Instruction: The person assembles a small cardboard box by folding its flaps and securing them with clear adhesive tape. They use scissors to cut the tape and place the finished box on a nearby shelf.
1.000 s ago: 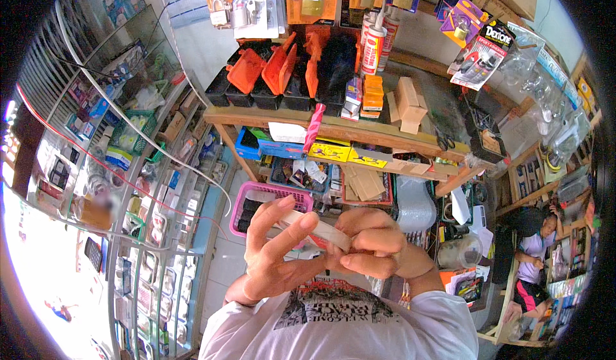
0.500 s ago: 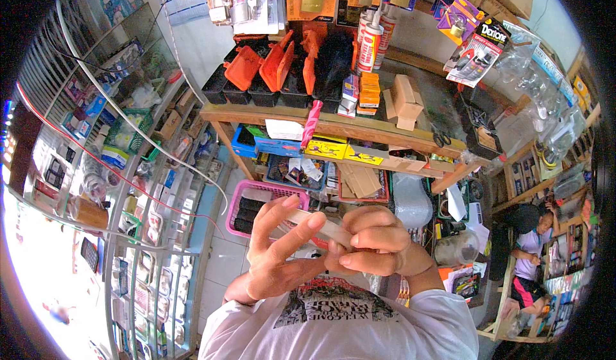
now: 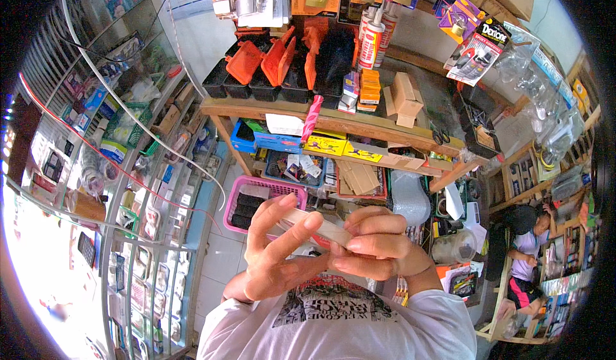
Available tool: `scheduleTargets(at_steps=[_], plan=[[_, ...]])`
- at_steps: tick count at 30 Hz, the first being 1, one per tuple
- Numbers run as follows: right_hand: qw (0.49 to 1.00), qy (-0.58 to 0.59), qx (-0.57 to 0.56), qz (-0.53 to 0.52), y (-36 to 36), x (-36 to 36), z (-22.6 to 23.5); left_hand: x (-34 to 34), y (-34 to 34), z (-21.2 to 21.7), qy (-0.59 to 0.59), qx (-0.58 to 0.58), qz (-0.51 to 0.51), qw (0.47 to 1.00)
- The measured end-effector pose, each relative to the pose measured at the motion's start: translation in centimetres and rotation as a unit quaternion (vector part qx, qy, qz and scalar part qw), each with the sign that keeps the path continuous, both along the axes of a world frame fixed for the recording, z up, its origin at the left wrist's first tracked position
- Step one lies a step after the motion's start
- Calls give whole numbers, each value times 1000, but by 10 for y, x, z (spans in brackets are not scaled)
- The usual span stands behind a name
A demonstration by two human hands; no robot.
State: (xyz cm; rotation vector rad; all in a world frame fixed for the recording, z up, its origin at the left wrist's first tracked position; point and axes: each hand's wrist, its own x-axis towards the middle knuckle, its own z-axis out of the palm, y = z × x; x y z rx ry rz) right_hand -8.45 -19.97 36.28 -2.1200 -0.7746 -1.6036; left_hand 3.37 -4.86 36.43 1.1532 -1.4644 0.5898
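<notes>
A pale, flat, slim thing [image 3: 325,230] is held slantwise in front of my chest; its edge faces up and its kind cannot be made out. My left hand [image 3: 277,257] grips its left end, with two fingers reaching over the top edge and the thumb stretched beneath toward the other hand. At the right end, the curled fingers of my right hand [image 3: 374,244] are closed on the same thing. Its underside and part of its right end are hidden by my fingers.
Ahead stands a wooden shelf [image 3: 269,108] with black bins [image 3: 264,92] under orange lids and sealant tubes [image 3: 371,42]. A pink basket [image 3: 229,199] lies beyond my left hand. Glass display cases [image 3: 138,244] line the left. Another person [image 3: 529,248] sits at the far right.
Both hands keep their hold on the pale flat thing. My right fingers have shifted slightly along its end. The surroundings moved a little in the picture with my head.
</notes>
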Motion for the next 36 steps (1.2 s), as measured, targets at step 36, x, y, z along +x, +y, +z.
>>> scheduleTargets(at_steps=[36], plan=[[999, 35, 41, -1, -5, -9, -10, -9, -2, -5, 13, 32, 39, 999]])
